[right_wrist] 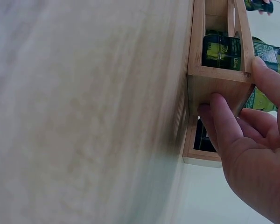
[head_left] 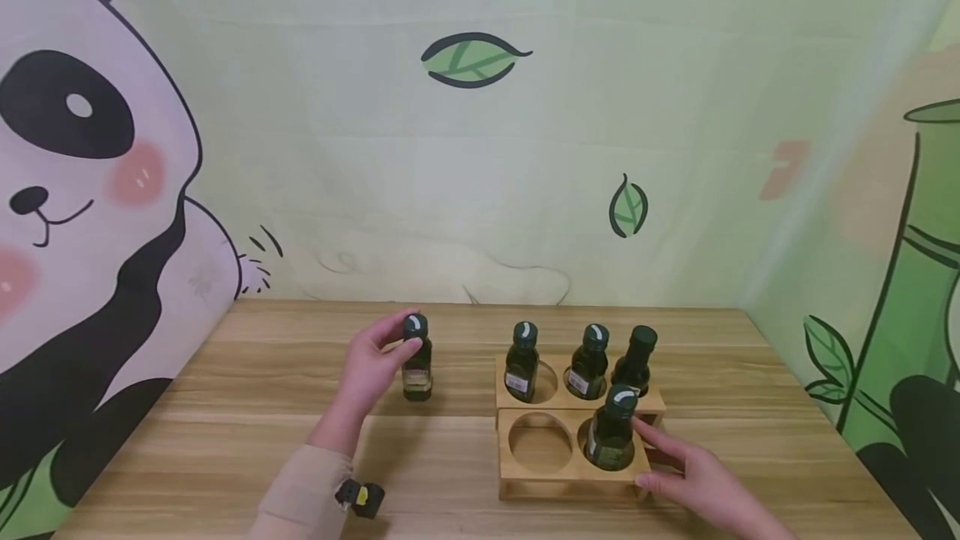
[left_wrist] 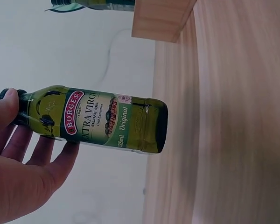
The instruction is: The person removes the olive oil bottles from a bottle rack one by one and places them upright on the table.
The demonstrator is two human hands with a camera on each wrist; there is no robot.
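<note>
My left hand (head_left: 375,361) holds a small olive oil bottle (left_wrist: 102,116) by its dark cap and neck. This bottle is upright, left of the rack, its base close over the table; its label faces the left wrist camera. A two-step wooden bottle rack (head_left: 517,486) stands at the right. My right hand (head_left: 693,477) touches the rack's right side, with fingertips on the side panel and thumb at the front corner. In the lower step, a dark green bottle (head_left: 611,440) sits in the right hole, beside a bare round hole (head_left: 540,443). The upper step carries several similar bottles (head_left: 588,365).
The wood-grain table (head_left: 247,407) runs back to a pale green cloth backdrop (head_left: 337,148) printed with a panda and leaves. A black wrist strap device (head_left: 363,497) shows on the left sleeve (head_left: 303,494).
</note>
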